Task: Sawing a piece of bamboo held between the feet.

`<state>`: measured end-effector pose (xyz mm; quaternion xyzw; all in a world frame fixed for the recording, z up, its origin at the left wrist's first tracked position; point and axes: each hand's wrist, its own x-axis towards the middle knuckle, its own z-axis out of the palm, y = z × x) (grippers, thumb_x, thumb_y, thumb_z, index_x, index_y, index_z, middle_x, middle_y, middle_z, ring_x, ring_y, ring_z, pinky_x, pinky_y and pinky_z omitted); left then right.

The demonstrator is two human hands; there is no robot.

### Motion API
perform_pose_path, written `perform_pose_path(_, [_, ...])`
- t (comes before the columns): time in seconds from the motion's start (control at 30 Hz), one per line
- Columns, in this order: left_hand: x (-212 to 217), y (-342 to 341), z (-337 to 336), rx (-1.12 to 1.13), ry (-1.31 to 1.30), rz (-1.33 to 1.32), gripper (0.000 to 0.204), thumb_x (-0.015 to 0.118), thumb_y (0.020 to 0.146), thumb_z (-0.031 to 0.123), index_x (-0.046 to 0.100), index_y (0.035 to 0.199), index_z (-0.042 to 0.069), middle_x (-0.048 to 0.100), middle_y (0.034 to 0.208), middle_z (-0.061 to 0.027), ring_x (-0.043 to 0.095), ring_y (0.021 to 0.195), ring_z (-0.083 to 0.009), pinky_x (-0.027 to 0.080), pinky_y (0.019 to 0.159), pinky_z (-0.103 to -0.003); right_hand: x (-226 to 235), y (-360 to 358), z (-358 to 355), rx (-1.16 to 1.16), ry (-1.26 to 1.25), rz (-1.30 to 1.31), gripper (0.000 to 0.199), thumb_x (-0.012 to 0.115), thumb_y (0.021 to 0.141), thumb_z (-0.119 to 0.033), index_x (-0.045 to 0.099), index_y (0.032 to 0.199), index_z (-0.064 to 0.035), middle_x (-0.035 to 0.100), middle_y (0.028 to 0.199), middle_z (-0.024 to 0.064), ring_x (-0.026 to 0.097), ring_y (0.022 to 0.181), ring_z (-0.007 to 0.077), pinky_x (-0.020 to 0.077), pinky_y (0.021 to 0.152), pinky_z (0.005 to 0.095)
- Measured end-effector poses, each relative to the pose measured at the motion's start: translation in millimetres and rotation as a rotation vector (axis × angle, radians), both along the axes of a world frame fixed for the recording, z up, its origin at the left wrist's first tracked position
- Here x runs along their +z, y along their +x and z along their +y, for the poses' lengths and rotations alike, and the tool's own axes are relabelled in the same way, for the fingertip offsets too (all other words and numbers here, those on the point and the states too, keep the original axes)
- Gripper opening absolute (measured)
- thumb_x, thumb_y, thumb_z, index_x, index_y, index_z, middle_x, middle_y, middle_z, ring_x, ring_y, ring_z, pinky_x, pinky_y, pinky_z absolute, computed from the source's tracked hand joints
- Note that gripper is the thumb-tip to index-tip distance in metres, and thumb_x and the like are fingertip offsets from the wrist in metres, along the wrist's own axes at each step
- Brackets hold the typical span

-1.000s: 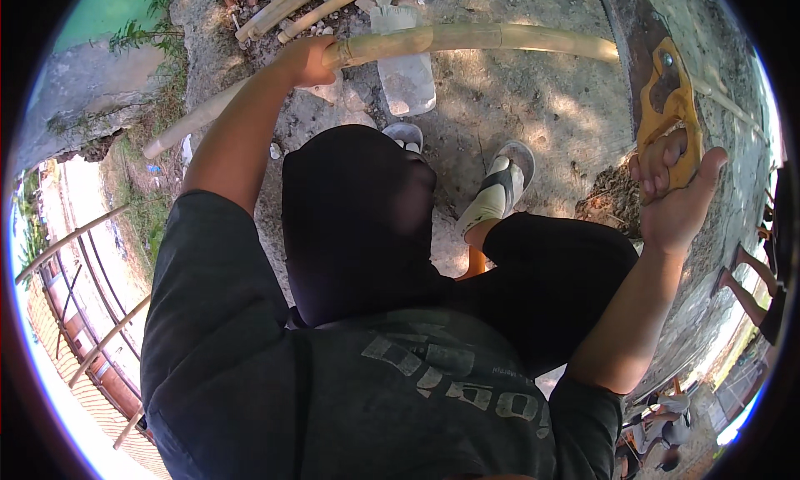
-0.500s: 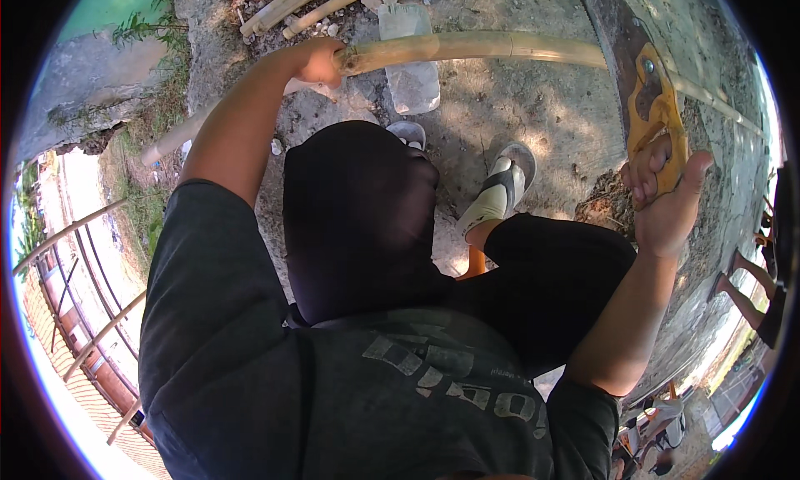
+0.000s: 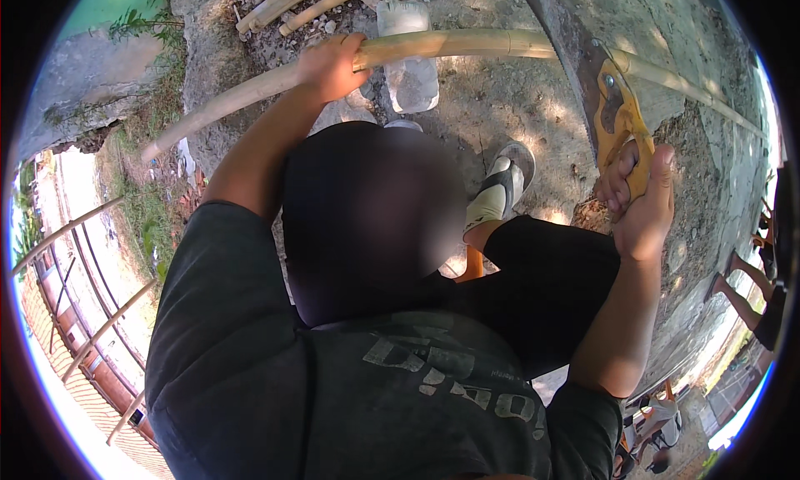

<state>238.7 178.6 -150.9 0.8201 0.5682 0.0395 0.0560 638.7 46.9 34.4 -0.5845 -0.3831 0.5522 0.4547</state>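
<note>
A long bamboo pole [image 3: 462, 43] crosses in front of me from left to right. My left hand [image 3: 333, 66] is closed over it, left of the pale block. In my right hand [image 3: 637, 188] is a hand saw [image 3: 615, 105], its yellow handle wrapped by my fingers with the thumb pointing up. The dark blade slants up and leftward to the top edge, across the pole's right part. Whether its teeth touch the bamboo I cannot tell.
A whitish block [image 3: 413, 86] lies under the pole. More bamboo pieces [image 3: 292, 5] and stones lie at the far left. My sandalled foot [image 3: 508, 173] rests on the concrete ground [image 3: 550, 159]. Another person's legs [image 3: 742, 290] show at the right rim.
My left hand has shifted rightward along the pole, baring more of its left end. My right hand and the saw have moved to the left.
</note>
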Motion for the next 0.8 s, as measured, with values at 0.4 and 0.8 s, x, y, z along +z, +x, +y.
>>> perform_pose_path(0.4, [22.6,3.6,35.9,0.045,-0.383,0.032,0.061,0.077,0.073,0.039,0.060,0.122,0.008,0.069,0.106,-0.0162,0.067,0.098,-0.0351,0.052,0.085,-0.043,-4.3,-5.3,-3.6,-0.002,-0.117,-0.032,0.054,0.035,0.103,-0.056,0.047,0.082,-0.0083,0.037,0.058,-0.0018,0.032,0.049,0.0081,0.0293,0.049,0.0232])
perform_pose_path(0.8, [25.3,-1.0,14.2,-0.044,-0.164,-0.081,0.065,0.083,0.066,0.044,0.065,0.116,0.007,0.065,0.105,-0.0124,0.065,0.096,-0.0321,0.052,0.082,-0.041,-6.4,-1.6,-4.8,-0.015,-0.089,-0.038,0.050,0.032,0.104,-0.053,0.046,0.083,-0.0095,0.034,0.055,-0.0022,0.031,0.048,0.0093,0.0305,0.051,0.0242])
